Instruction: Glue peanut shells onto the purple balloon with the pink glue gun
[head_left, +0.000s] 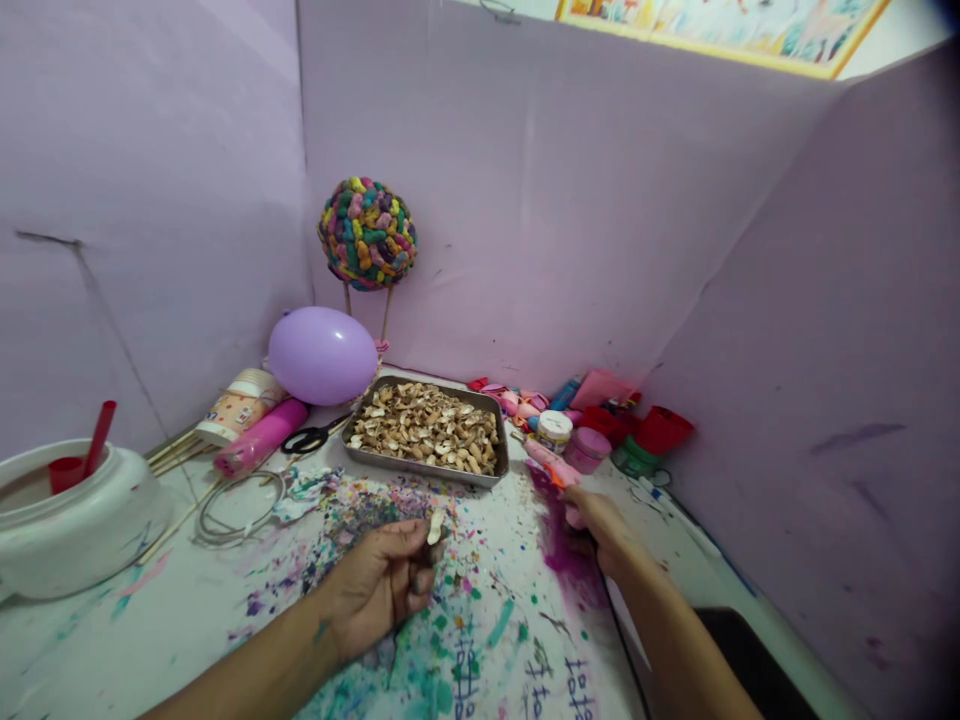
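Note:
My left hand [382, 585] is closed in a pinch on a pale peanut shell [435, 524], held just above the paint-stained table [495, 640]. My right hand [600, 525] reaches forward and grips the handle of a pink glue gun [551, 465] that lies right of the tray. A metal tray [498, 470] full of peanut shells sits just beyond both hands. Behind it, a ball covered in painted, many-coloured shells [367, 233] stands on thin sticks.
A purple balloon [322, 355], a paper cup [238, 405], a pink tube [262, 437] and scissors [311, 437] lie at the left back. A white bowl [75, 530] holds a red scoop. Paint jars [585, 445] and red cups [660, 428] crowd the right corner. Purple partitions enclose the table.

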